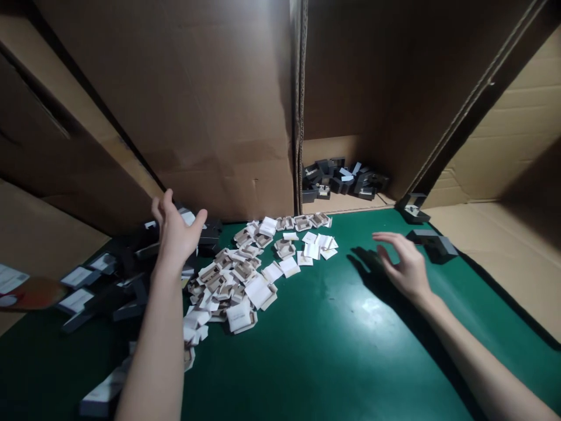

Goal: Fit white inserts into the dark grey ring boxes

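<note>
My left hand (175, 231) is up and spread wide, fingers splayed, holding nothing, and it hangs over the near edge of the black boxes (109, 280) heaped to its left and beneath it. To pick one cleanly I judge I should drop the palm straight down, choose a box lying on top of the heap, not one wedged under others, and close thumb and fingers across its short sides so the white label faces up. Just right of that hand lies the spill of white inserts (245, 275), some flat, some folded into little trays; they run away from my wrist toward the cardboard wall (210, 117), and I should keep my forearm lifted so it does not sweep them. Further right the green mat (333, 345) is bare between my hands. My right hand (403, 263) hovers low over it, fingers loosely curled and apart, empty, with two black boxes (432, 242) just past its fingertips. More black pieces (339, 178) sit well beyond, inside the carton, out of easy reach.
</note>
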{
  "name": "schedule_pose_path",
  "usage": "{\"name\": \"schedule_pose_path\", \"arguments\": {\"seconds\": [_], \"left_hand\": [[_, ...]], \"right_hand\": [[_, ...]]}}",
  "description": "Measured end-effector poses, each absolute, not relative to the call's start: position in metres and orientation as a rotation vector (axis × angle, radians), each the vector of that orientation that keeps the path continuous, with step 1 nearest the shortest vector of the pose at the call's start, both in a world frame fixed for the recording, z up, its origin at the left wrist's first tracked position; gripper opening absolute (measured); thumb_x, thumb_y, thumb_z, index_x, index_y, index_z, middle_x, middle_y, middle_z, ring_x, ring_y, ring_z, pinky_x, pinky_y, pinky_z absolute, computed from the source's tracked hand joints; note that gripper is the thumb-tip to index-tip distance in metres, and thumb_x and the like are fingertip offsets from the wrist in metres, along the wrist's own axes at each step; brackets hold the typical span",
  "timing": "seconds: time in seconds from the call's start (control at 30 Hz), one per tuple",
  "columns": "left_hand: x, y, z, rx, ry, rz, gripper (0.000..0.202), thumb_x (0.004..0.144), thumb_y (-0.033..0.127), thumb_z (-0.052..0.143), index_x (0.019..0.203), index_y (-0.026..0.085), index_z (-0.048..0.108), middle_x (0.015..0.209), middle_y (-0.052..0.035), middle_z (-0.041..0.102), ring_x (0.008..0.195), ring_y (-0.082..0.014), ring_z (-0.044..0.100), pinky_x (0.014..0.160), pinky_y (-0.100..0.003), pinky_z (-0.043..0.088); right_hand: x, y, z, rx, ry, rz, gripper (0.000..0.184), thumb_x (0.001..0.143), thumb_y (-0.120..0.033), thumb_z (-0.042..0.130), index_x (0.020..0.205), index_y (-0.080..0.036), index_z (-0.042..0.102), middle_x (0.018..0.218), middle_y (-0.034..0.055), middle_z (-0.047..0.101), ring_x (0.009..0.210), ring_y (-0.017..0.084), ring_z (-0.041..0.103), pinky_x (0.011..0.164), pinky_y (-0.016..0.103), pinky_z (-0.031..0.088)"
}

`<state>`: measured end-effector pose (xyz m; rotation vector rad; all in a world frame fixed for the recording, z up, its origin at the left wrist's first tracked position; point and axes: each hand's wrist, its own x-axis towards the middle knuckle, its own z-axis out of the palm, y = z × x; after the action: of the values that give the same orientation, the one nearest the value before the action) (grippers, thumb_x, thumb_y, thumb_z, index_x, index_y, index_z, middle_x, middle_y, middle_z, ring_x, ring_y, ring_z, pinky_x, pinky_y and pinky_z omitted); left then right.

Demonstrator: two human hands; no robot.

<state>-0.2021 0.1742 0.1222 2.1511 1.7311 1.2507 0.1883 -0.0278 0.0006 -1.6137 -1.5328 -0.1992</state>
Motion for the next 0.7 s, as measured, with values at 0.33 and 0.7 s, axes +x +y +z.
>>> {"name": "schedule_pose_path", "arguments": {"seconds": [0.33,0.7], "left_hand": [[-0.16,0.134,0.128,2.485,1.564,0.752,0.074,0.087,0.039,0.052,0.147,0.021,0.012,0.154,-0.0146,0.008,0.142,-0.0345,0.017,0.114,-0.051,0.025],[-0.097,0.07,0.051,2.685,1.044,0.158,0.068,0.092,0.047,0.043,0.149,0.032,0.009,0.157,-0.0067,0.002,0.143,-0.0359,0.01,0.112,-0.056,0.024]], "right_hand": [[0.285,-0.058,-0.016,-2.257,-1.319,-0.319,0.046,0.084,-0.045,0.048,0.12,-0.016,0.052,0.118,0.0209,0.057,0.106,0.036,0.056,0.079,0.045,0.047],[0.196,-0.051,0.084,-1.6,-1.766,-0.057,0.025,0.09,-0.025,0.049,0.114,-0.023,0.056,0.118,0.0087,0.062,0.105,0.022,0.061,0.084,0.036,0.054]]}}
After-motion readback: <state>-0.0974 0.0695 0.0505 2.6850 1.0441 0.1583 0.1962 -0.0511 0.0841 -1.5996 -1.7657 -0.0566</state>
